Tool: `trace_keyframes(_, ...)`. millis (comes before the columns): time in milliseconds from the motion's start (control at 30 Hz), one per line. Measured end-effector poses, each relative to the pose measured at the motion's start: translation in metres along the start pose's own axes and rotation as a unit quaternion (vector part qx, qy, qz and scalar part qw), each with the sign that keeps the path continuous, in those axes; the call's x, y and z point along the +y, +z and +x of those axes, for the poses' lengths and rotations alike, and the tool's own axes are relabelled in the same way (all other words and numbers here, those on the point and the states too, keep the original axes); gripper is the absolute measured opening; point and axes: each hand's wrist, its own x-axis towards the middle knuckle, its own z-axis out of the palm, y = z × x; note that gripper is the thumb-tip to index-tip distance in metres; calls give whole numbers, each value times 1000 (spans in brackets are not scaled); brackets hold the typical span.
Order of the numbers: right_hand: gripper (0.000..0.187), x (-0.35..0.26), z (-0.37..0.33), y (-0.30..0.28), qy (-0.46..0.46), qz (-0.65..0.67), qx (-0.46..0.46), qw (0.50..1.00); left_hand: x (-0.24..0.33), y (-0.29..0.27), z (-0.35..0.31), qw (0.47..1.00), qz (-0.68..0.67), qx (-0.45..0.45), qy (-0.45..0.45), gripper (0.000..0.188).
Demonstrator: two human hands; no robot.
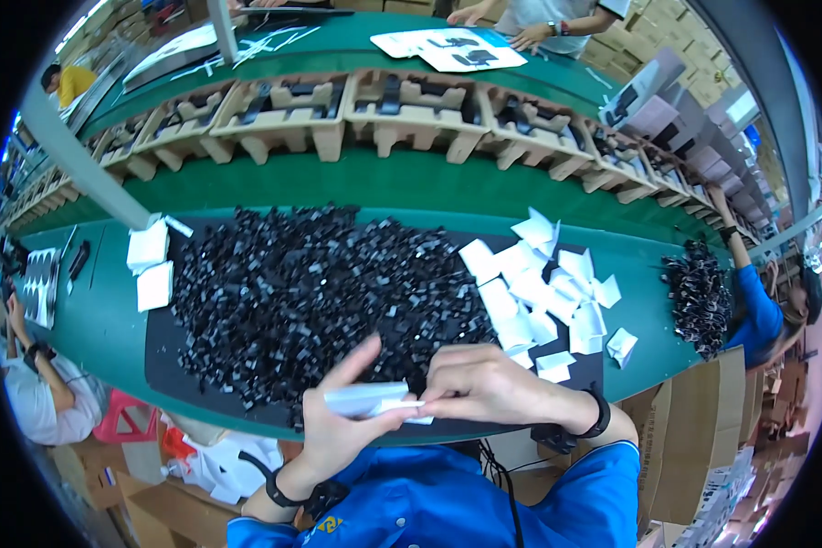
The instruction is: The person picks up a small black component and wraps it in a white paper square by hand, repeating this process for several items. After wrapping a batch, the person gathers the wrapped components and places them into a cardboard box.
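Note:
A folded white paper leaflet (365,399) is between my hands at the near edge of the bench. My left hand (331,434) holds it between fingers and thumb, with one finger raised. The closed fingertips of my right hand (479,384) pinch its right end; whether a small part is inside the fold is hidden. Just beyond lies a wide heap of small black plastic parts (329,283) on a dark mat (162,342). Folded white papers (539,297) are scattered right of the heap. Two stacks of white paper (153,285) lie to its left.
Moulded brown pulp trays (416,114) holding black items line the green conveyor beyond the bench. A metal post (91,151) rises at left. Co-workers sit at left and right; another co-worker's hands (532,36) are across the line. A cardboard box (690,438) stands at my right.

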Motion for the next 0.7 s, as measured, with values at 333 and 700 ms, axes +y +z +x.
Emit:
trace_keyframes(333, 6, 14, 66, -118, 41, -157, 25, 986, 0, -56, 25, 965, -160, 209, 17, 42)
trace_keyframes(700, 16, 190, 190, -212, 328, -569, 270, 704, 4, -74, 24, 970, -116, 212, -17, 39)
